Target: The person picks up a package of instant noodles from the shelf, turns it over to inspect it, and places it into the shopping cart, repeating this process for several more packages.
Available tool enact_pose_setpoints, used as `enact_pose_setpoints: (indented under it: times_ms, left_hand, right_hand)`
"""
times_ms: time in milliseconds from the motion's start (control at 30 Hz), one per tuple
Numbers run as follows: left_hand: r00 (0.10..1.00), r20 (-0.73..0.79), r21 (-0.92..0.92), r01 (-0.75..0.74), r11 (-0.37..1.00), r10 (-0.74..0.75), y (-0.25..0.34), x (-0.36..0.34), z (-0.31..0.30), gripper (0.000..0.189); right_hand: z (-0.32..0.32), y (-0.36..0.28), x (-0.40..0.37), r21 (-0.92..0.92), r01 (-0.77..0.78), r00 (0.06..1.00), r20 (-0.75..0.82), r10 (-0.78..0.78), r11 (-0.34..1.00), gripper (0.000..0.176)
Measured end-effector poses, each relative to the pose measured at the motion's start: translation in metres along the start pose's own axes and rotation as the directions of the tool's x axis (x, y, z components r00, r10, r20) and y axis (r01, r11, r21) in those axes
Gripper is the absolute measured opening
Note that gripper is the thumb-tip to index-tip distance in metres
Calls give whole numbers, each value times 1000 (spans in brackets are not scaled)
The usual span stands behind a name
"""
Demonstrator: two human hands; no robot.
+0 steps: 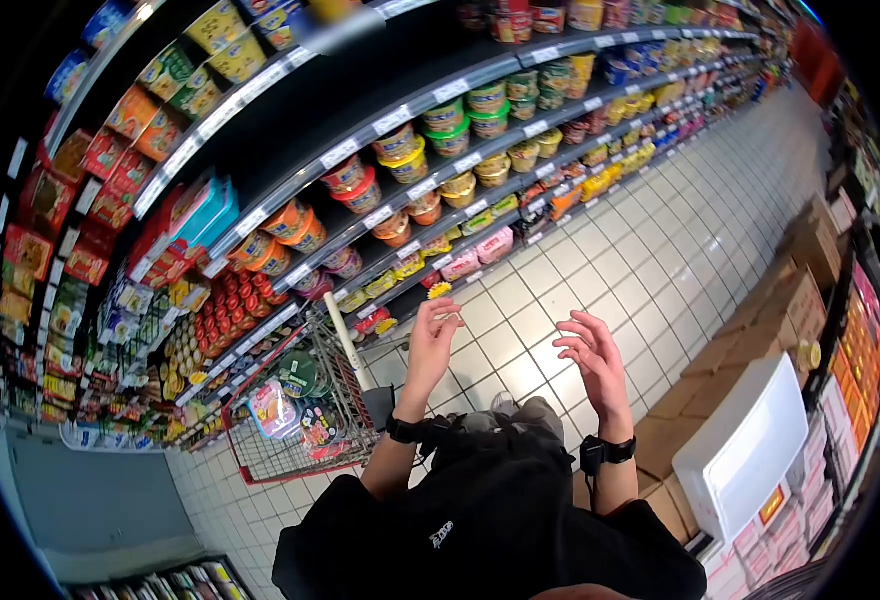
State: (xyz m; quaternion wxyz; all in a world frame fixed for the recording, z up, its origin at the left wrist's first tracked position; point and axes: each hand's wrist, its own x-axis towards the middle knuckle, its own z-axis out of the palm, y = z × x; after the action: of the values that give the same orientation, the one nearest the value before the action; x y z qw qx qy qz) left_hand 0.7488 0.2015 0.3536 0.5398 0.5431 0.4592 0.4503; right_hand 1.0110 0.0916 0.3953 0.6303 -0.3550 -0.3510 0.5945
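Both of my hands are raised in front of my body over the tiled floor. My left hand [434,340] holds nothing, its fingers loosely bent and apart, near the handle [344,335] of a shopping cart. To the right, my right hand [592,357] is empty too, with fingers spread and slightly curled. The shopping cart [250,455] stands at my left. In it lie a pink and white package [274,410], a dark green round package [300,374] and a dark red package [322,428].
Shelves [380,215] of cup and bowl noodles run along the left and ahead. Brown cardboard boxes [730,365] line the right side, with a white bin [745,450] beside them. A tiled aisle [650,240] stretches away between them.
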Motion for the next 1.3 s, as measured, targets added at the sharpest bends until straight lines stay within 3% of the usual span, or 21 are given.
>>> enact_pose_setpoints:
  times_ms: [233, 467, 600, 867, 1067, 1300]
  left_hand:
    - [967, -252, -14, -45, 999, 40, 10, 16, -15, 25]
    - [851, -511, -37, -162, 986, 120, 8, 30, 1, 26]
    - [787, -606, 45, -113, 993, 117, 0, 41, 14, 27]
    - [704, -710, -98, -93, 991, -5, 17, 42, 24, 29]
    - [616, -787, -44, -123, 991, 41, 21, 53, -30, 31]
    - [529, -835, 37, -225, 974, 154, 42, 89, -148, 35]
  right_hand:
    - [-7, -2, 89, 6, -132, 972, 197, 128, 991, 51]
    - [-27, -21, 169, -105, -189, 876, 430, 216, 976, 49]
    - [-41, -29, 203, -131, -212, 850, 465, 249, 969, 51]
    - [-42, -18, 255, -159, -308, 786, 513, 345, 938, 46]
    - [1, 9, 292, -201, -350, 715, 574, 399, 915, 43]
    - [90, 37, 340, -234, -308, 677, 627, 385, 922, 41]
